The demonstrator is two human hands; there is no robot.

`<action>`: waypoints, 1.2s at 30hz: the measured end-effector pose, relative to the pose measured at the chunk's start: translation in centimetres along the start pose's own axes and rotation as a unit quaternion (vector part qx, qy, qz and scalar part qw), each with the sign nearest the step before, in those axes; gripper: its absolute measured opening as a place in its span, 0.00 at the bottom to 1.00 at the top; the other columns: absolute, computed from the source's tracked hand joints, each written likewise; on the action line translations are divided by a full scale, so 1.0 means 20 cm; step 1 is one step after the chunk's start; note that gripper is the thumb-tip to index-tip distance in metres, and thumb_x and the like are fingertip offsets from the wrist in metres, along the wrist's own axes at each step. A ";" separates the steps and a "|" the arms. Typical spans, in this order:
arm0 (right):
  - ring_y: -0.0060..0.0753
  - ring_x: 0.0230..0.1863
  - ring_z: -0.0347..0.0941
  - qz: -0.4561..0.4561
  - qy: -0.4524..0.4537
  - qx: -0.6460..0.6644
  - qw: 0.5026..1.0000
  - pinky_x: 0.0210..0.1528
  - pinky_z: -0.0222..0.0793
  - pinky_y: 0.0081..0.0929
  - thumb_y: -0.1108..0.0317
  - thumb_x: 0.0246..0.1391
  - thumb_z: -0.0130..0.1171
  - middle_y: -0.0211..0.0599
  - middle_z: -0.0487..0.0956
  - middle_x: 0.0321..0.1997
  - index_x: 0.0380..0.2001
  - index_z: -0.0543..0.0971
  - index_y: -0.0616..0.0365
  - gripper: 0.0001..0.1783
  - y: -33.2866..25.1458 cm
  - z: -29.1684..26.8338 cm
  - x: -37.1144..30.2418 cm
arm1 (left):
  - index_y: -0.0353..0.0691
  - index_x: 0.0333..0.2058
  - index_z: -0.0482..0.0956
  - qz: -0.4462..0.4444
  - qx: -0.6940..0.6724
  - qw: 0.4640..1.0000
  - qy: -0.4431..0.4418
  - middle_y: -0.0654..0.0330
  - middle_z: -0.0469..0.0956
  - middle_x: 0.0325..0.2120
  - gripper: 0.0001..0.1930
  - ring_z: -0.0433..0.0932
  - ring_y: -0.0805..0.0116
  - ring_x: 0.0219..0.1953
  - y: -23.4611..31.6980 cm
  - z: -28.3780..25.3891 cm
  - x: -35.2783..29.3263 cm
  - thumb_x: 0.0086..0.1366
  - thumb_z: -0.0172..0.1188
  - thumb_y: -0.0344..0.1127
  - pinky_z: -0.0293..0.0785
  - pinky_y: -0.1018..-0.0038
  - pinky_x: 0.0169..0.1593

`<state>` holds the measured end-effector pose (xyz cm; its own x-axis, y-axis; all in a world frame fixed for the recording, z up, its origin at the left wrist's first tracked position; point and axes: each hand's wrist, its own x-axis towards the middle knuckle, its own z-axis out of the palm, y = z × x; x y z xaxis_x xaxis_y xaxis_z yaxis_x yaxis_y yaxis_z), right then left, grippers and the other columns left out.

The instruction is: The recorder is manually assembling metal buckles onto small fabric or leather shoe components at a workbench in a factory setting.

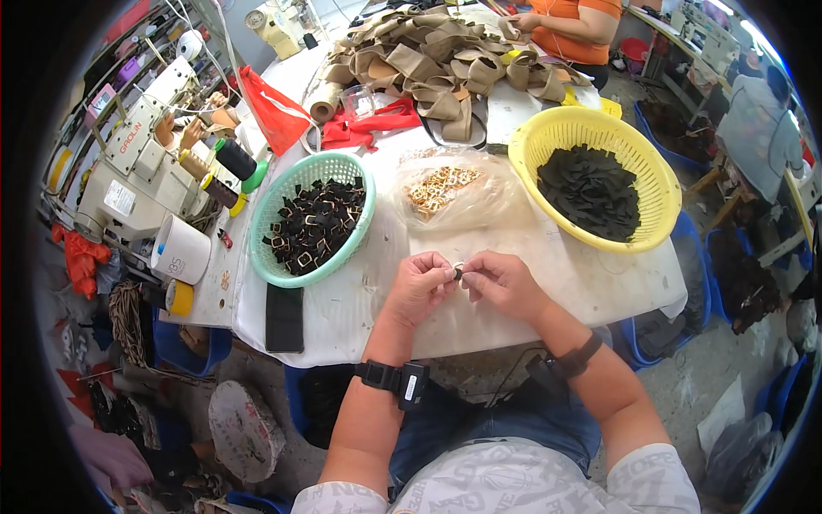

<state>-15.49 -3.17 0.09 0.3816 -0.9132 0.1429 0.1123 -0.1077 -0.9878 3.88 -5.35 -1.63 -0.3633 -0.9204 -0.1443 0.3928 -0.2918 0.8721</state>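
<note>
Two hands, left hand (421, 287) and right hand (503, 284), are holding a small buckle (459, 266) with black fabric (457, 276) over the white table (591, 287); thumbs and fingertips are clamping it from both sides. Its frame is probably feeling light, stiff and slick, its fabric soft; opposite edges are offering the best pinch points.

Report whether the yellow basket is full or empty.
Neither: the yellow basket is partly filled. Black pieces lie heaped inside, leaving much of its slotted wall bare.
</note>
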 end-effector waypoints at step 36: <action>0.17 0.23 0.72 -0.024 0.039 -0.026 0.999 0.25 0.68 0.17 0.76 0.53 0.58 0.30 0.77 0.28 0.35 0.76 0.63 0.05 0.07 -0.03 0.02 | 0.35 0.23 0.75 -0.081 0.059 0.995 -0.013 0.61 0.74 0.16 0.05 0.63 0.79 0.11 0.13 0.08 0.02 0.57 0.60 0.28 0.71 0.78 0.28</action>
<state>-15.70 -3.95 -1.29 0.3044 -0.9338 0.1878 0.0797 -0.1715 -0.9819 3.34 -6.15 1.38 -0.4357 -0.8567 -0.2759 0.2259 -0.4008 0.8879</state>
